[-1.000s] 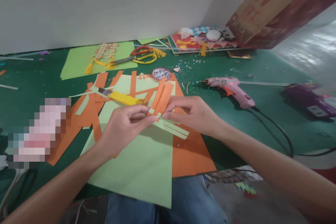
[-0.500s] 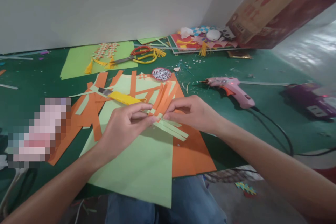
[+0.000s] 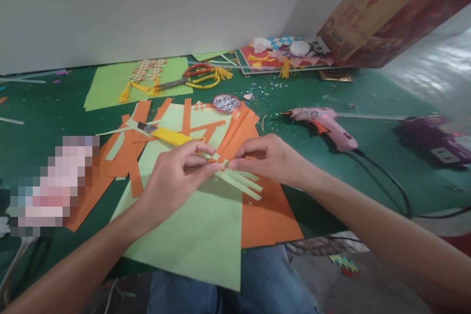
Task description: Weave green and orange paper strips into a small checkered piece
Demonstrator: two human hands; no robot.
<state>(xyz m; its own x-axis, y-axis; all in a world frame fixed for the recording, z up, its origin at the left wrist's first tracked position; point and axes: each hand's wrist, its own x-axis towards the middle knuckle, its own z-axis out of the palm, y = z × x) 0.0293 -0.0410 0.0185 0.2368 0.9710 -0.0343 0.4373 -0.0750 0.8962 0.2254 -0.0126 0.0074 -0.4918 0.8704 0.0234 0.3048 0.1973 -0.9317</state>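
Orange and pale green paper strips (image 3: 235,138) cross each other in a small weave between my hands. My left hand (image 3: 184,167) pinches the weave's left side between thumb and fingers. At its right edge, my right hand (image 3: 267,159) is closed with thumb and forefinger on the strips. Loose orange ends fan upward, and green ends point down to the right. Beneath lies a pale green sheet (image 3: 184,235) over an orange sheet (image 3: 267,216). Just behind my left hand rests a yellow utility knife (image 3: 171,137), its blade to the left.
A pink glue gun (image 3: 326,125) with a cable lies to the right. Scissors (image 3: 195,78), a round dish of small beads or eyes (image 3: 226,103) and tasselled woven pieces (image 3: 147,71) are at the back. Loose orange strips (image 3: 119,152) spread leftward. A cardboard box (image 3: 390,14) stands back right.
The orange strip ends have swung rightward and now lie closer together. The green ends have spread slightly. Both hands stay in nearly the same place.
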